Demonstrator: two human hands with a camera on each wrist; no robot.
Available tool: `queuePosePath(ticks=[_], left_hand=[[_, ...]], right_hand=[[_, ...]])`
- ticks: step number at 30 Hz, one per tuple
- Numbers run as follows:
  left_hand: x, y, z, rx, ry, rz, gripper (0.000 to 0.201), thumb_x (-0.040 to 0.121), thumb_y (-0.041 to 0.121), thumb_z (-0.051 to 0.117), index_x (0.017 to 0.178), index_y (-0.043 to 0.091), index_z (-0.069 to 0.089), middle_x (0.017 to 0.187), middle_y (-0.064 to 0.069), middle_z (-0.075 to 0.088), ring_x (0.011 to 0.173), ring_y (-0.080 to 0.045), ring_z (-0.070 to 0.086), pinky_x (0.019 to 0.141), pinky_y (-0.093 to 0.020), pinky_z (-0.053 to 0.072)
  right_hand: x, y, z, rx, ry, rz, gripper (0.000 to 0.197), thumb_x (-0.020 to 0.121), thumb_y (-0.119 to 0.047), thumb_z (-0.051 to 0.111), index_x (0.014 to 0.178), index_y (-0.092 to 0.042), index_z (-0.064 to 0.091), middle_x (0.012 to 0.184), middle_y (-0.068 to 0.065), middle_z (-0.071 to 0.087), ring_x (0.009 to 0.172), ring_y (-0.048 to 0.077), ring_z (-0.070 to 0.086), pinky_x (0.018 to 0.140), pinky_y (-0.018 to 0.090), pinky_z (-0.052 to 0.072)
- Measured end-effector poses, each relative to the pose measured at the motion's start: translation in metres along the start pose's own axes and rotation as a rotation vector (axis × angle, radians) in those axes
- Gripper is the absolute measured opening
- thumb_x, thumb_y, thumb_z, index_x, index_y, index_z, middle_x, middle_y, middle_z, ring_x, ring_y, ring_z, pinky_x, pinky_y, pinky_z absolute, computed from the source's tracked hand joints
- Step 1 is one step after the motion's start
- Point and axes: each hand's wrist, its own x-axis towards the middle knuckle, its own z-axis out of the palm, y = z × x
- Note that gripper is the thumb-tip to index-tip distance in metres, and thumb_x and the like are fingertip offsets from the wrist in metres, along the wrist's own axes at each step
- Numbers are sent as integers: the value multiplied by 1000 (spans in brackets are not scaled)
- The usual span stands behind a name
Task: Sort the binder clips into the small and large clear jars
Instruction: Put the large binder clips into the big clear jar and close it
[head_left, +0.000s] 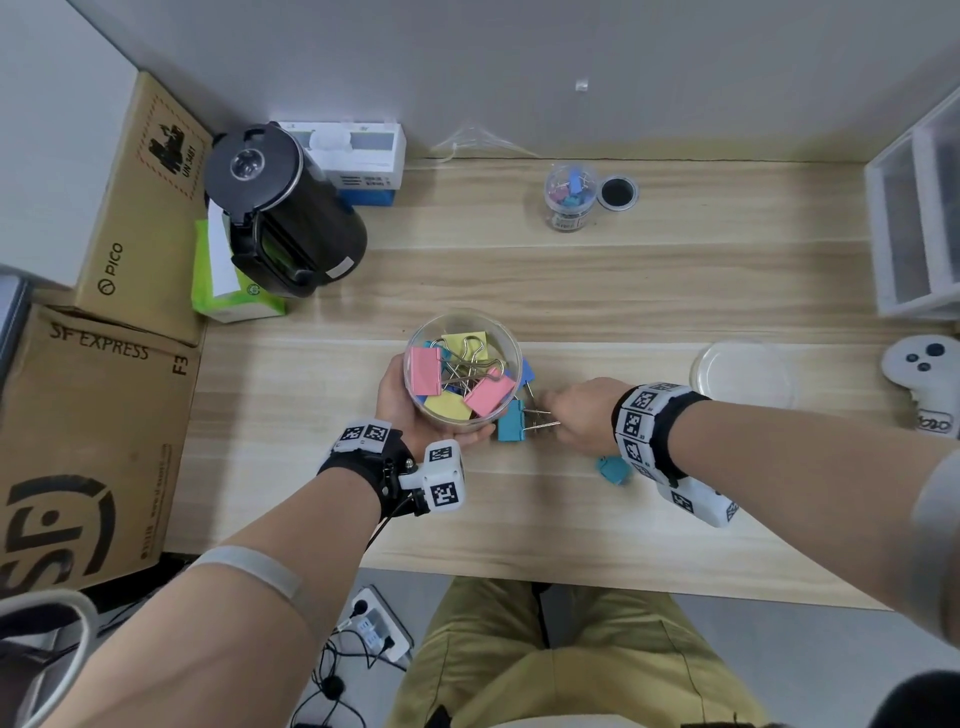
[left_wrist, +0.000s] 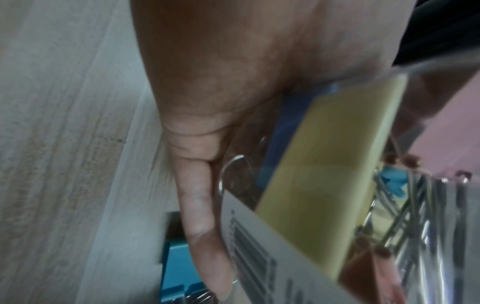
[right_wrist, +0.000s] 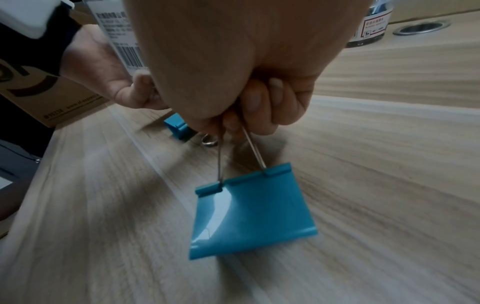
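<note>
Right wrist view: right hand (right_wrist: 241, 67) pinching wire handles of large teal clip (right_wrist: 253, 211), body hanging below fingertips, just above table (right_wrist: 389, 185). Left hand (head_left: 402, 400) wrapped around large jar (head_left: 462, 364), just beside clip.

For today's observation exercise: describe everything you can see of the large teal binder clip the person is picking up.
The teal binder clip has a glossy, folded body that looks like painted metal, and two thin silver wire handles. The right hand pinches those handles together, so the body hangs below the fingers, tilted, over the wooden table. In the head view it sits just right of the large clear jar; whether it touches the table is unclear.
</note>
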Motion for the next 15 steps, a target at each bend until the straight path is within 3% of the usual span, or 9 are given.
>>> queuePosePath(ticks=[3, 5, 7, 10, 13, 15], left_hand=[[-3, 3, 2, 8, -2, 9, 96, 77, 77, 50, 149, 15, 47, 145, -26, 53, 131, -50, 51, 93, -56, 54], [-5, 4, 1, -2, -13, 9, 98, 75, 76, 53, 151, 15, 46, 147, -25, 51, 133, -50, 50, 91, -57, 54], [-7, 6, 2, 3, -11, 26, 96, 77, 76, 52, 151, 15, 46, 147, -25, 51, 133, -51, 49, 90, -56, 54], [-13, 10, 8, 7, -12, 48, 94, 80, 76, 49, 149, 12, 48, 145, -27, 53, 127, -52, 54, 91, -55, 54], [-18, 15, 18, -3, -10, 84, 92, 81, 76, 49, 148, 12, 50, 144, -26, 55, 120, -51, 59, 91, -54, 53], [-20, 19, 23, 10, 8, 118, 88, 82, 72, 49, 147, 13, 52, 143, -24, 56, 121, -50, 58, 92, -54, 51]], right_hand=[[-3, 1, -2, 39, -13, -38, 33, 100, -46, 44, 108, -15, 51, 101, 8, 66, 88, 30, 62, 78, 37, 50], [-5, 2, -7, 101, -20, -43, 29, 101, -46, 43, 97, -18, 48, 97, 7, 65, 84, 28, 58, 74, 34, 45], [-9, 5, -16, 203, 10, -52, 25, 102, -41, 43, 99, -18, 53, 94, 3, 62, 85, 24, 56, 74, 32, 42], [-17, 13, -40, 362, 139, -40, 26, 103, -35, 44, 109, -17, 61, 88, -5, 61, 88, 22, 57, 77, 32, 43], [-24, 30, -77, 391, 289, 43, 34, 104, -33, 41, 94, -8, 61, 80, 2, 60, 79, 26, 54, 67, 32, 39], [-28, 42, -104, 444, 397, 94, 35, 103, -33, 41, 89, -9, 62, 72, 1, 56, 70, 21, 52, 60, 29, 38]])
